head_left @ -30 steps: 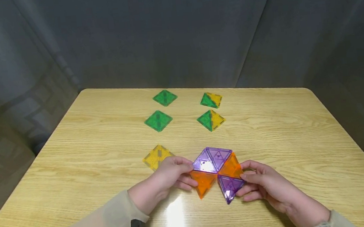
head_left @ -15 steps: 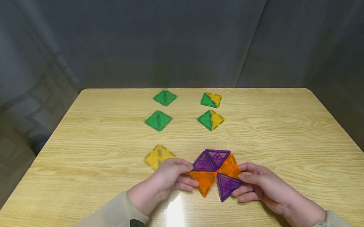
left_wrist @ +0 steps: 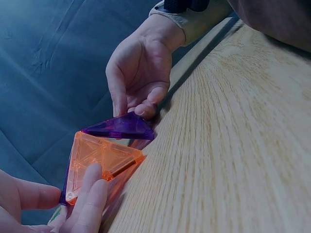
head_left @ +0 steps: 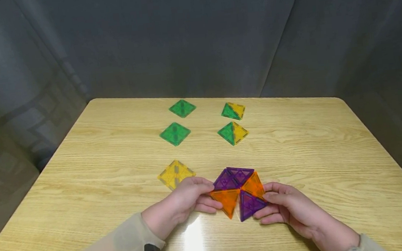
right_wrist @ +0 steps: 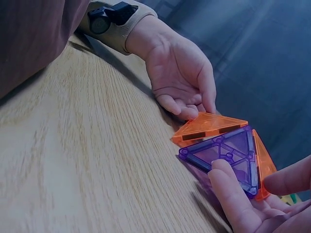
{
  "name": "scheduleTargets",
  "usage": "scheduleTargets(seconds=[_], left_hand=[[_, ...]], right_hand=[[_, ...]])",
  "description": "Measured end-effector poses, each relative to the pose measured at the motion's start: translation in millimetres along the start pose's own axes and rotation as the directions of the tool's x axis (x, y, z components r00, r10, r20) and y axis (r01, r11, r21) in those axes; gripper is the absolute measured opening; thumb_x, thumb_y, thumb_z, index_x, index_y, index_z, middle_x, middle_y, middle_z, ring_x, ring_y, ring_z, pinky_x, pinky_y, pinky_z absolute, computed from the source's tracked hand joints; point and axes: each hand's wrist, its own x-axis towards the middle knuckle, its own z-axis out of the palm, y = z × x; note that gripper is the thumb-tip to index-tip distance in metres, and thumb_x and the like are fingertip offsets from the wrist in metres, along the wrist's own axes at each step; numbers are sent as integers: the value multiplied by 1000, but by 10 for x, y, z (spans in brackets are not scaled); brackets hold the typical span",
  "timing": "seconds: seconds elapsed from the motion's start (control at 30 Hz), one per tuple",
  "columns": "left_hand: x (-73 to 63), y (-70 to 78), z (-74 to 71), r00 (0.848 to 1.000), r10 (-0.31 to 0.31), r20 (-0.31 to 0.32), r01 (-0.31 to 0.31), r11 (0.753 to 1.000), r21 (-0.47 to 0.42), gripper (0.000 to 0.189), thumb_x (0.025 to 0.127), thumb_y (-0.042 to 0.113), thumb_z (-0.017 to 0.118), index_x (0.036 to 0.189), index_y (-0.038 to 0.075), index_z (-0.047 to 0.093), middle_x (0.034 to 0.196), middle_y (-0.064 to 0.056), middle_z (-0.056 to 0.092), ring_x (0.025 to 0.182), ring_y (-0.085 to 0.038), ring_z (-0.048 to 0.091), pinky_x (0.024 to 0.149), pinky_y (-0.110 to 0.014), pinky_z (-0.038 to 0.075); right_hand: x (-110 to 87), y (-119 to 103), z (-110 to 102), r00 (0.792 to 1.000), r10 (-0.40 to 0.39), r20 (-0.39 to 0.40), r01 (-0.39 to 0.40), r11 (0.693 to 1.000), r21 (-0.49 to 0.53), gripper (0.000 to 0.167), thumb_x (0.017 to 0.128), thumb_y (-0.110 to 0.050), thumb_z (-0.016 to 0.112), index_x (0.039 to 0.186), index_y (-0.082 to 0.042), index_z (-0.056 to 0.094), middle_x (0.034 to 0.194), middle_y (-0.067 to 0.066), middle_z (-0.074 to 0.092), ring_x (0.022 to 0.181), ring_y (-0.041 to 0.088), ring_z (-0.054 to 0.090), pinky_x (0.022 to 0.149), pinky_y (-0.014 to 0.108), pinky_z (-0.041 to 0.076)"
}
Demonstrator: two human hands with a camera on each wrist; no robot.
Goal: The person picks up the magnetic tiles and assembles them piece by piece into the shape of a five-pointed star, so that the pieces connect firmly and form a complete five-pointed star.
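Several translucent triangular magnetic tiles stand joined in a fan between both hands. Two purple tiles [head_left: 241, 173] form its far side, with an orange tile [head_left: 227, 200] at left, another orange tile [head_left: 253, 184] at right and a purple tile [head_left: 249, 205] at the near right. My left hand [head_left: 188, 198] pinches the fan's left corner, thumb at the purple edge and fingertips against the left orange tile. At the other end, my right hand [head_left: 292, 210] holds the right orange and near purple tiles between thumb and fingers. A narrow gap separates the two near tiles.
On the wooden table [head_left: 316, 142] lie two green diamonds, the far one [head_left: 182, 108] and the nearer one [head_left: 175, 134]. Two green-and-yellow diamonds [head_left: 233, 110] lie to their right. A yellow diamond [head_left: 174, 173] is just beyond my left hand. Grey curtains surround the table.
My right hand has shifted slightly left, bringing the near purple tile closer to the left orange one. The far purple tiles have tipped and lost their glare. My left hand has barely moved.
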Motion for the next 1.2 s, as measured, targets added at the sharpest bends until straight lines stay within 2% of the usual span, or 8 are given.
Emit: scheduleTargets(seconds=[0.3, 0.83, 1.03, 1.2], left_hand=[[-2, 5, 2, 1000, -7, 17, 7, 1000, 9, 27, 101, 5, 49, 120, -15, 47, 102, -25, 67, 81, -31, 73, 71, -40, 60], [4, 6, -12, 1000, 7, 29, -9, 998, 61, 25, 100, 4, 50, 116, -16, 51, 96, -25, 69, 83, -34, 72, 70, -38, 60], [9, 7, 0, 1000, 6, 5, -6, 997, 77, 25, 99, 1, 51, 117, -17, 51, 93, -27, 69, 82, -33, 72, 69, -37, 60], [4, 17, 14, 999, 28, -29, -23, 985, 169, 23, 98, 1, 54, 114, -15, 57, 83, -23, 70, 75, -31, 73, 65, -36, 60]], right_hand=[[2, 8, 13, 1000, 11, 0, -11, 1000, 20, 20, 102, -8, 48, 118, 4, 46, 106, 24, 67, 90, 31, 71, 82, 43, 58], [14, 11, 21, 1000, 24, 12, -24, 999, 36, 25, 102, -7, 48, 121, 7, 41, 112, 24, 64, 96, 33, 70, 84, 44, 57], [19, 12, 11, 999, 31, 15, -31, 999, 38, 30, 102, -7, 48, 125, 10, 38, 112, 25, 63, 97, 33, 70, 85, 43, 56], [27, 18, -2, 999, 33, -5, -33, 999, -21, 29, 103, -9, 48, 123, 10, 39, 109, 24, 65, 94, 31, 70, 83, 41, 57]])
